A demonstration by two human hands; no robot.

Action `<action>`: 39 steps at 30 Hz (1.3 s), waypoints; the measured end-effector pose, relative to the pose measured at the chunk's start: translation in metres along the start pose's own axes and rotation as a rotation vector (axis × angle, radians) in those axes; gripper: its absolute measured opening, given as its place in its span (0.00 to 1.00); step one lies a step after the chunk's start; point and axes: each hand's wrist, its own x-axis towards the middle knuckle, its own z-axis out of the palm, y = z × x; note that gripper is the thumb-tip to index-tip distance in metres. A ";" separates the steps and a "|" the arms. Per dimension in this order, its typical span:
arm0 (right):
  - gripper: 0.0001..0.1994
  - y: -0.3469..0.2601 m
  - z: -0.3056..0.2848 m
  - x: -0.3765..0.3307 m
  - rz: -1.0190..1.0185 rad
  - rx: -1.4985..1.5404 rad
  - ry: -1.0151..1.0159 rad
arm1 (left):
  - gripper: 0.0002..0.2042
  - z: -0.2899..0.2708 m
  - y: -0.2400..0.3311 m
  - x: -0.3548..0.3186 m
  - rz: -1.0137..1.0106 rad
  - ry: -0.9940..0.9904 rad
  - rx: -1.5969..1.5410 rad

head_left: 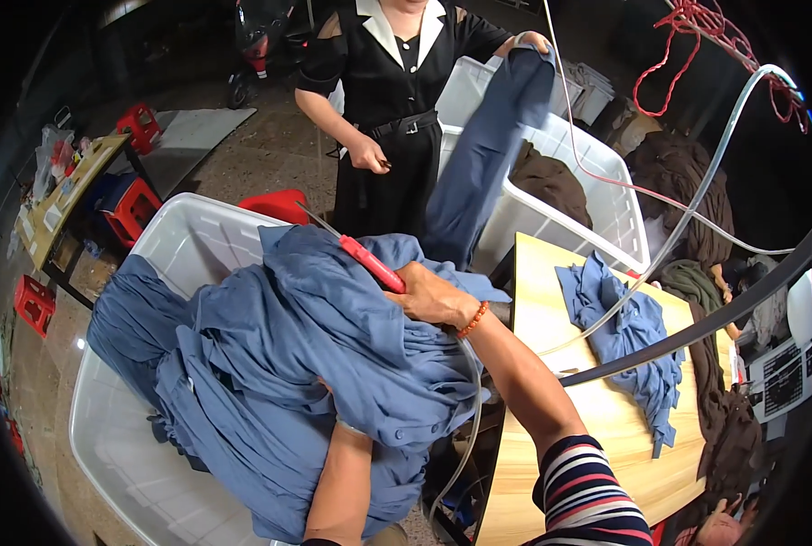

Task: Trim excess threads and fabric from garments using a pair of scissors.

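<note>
Red tool (370, 262) gripped by right hand (431, 295); left hand (325, 391) mostly hidden, hold unclear; slipping tip could snag blue garment (324, 309).

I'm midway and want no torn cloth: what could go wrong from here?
The right hand grips a red tool whose thin metal end sits close to the blue clothes, so it might snag them. The left forearm runs into the folds, so contact with that hand could go unseen. The clear hose beside the clothes might catch too.

The garments (333, 318) are blue, the tool handle (371, 264) red, the sleeve (590, 496) striped dark, white and red.
</note>
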 end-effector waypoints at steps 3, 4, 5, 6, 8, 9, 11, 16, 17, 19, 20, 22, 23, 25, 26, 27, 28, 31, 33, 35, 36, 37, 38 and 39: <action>0.20 0.001 0.005 -0.010 0.080 0.110 0.033 | 0.36 -0.001 -0.004 -0.002 -0.116 -0.078 -0.705; 0.19 0.008 0.010 -0.012 0.089 0.098 0.033 | 0.36 0.000 -0.006 -0.004 -0.154 -0.088 -0.933; 0.19 0.017 0.015 -0.013 0.095 0.083 0.039 | 0.36 0.002 -0.007 -0.008 -0.184 -0.089 -1.162; 0.19 0.024 0.017 -0.016 0.067 0.093 0.070 | 0.36 0.001 -0.005 -0.008 -0.194 -0.089 -1.400; 0.19 0.040 0.029 -0.016 -0.009 0.116 0.131 | 0.36 -0.001 -0.006 -0.009 -0.196 -0.113 -1.861; 0.20 0.036 0.033 -0.015 -0.042 0.181 0.135 | 0.36 -0.003 -0.008 -0.009 -0.191 -0.142 -2.088; 0.20 0.035 0.031 -0.019 -0.018 0.171 0.096 | 0.36 -0.007 -0.010 -0.007 -0.170 -0.220 -2.538; 0.19 0.037 0.023 -0.028 -0.034 0.137 0.157 | 0.33 -0.089 -0.057 0.021 -0.172 -0.373 -3.015; 0.19 0.031 0.022 -0.028 -0.024 0.151 0.142 | 0.32 -0.079 -0.059 0.014 -0.184 -0.388 -2.870; 0.18 -0.003 0.018 -0.032 0.097 0.179 0.056 | 0.31 -0.083 -0.065 0.013 -0.193 -0.298 -2.843; 0.15 0.009 0.024 -0.027 -0.043 0.162 0.140 | 0.30 -0.089 -0.066 0.014 -0.175 -0.217 -2.824; 0.10 -0.012 0.030 -0.027 0.061 0.025 0.193 | 0.27 -0.097 -0.090 -0.004 -0.656 -0.954 -4.104; 0.10 0.007 0.057 -0.016 0.036 0.035 0.104 | 0.24 -0.099 -0.079 -0.008 -0.844 -0.792 -3.546; 0.14 0.105 -0.001 -0.059 0.043 0.602 -0.013 | 0.22 -0.146 -0.088 0.017 -0.304 -0.745 -3.477; 0.16 0.161 -0.053 -0.077 0.086 0.893 -0.088 | 0.24 -0.179 -0.094 0.029 -0.716 -0.837 -3.065; 0.20 0.225 -0.115 -0.104 0.152 1.171 -0.148 | 0.26 -0.199 -0.094 0.037 -0.578 -0.777 -3.097; 0.23 0.211 -0.080 -0.068 0.254 1.457 -0.204 | 0.30 -0.205 -0.090 0.042 -0.669 -0.855 -2.979; 0.21 0.083 -0.026 -0.071 0.129 0.776 0.098 | 0.32 -0.195 -0.076 0.036 -0.630 -0.543 -3.153; 0.17 0.071 -0.015 -0.078 0.039 0.609 0.166 | 0.33 -0.185 -0.073 0.034 -0.631 -0.480 -3.145; 0.16 0.053 0.000 -0.076 0.088 0.695 0.191 | 0.33 -0.174 -0.073 0.024 -0.601 -0.452 -3.135; 0.17 0.050 -0.003 -0.077 0.099 0.581 0.166 | 0.35 -0.174 -0.078 0.023 -0.548 -0.505 -3.072; 0.17 0.045 -0.006 -0.078 0.110 0.466 0.144 | 0.37 -0.176 -0.083 0.022 -0.491 -0.559 -3.007; 0.19 0.039 -0.002 -0.081 0.070 0.602 0.154 | 0.38 -0.180 -0.088 0.018 -0.474 -0.615 -3.052; 0.19 0.023 -0.002 -0.085 0.013 0.405 0.210 | 0.38 -0.182 -0.088 0.019 -0.515 -0.634 -3.180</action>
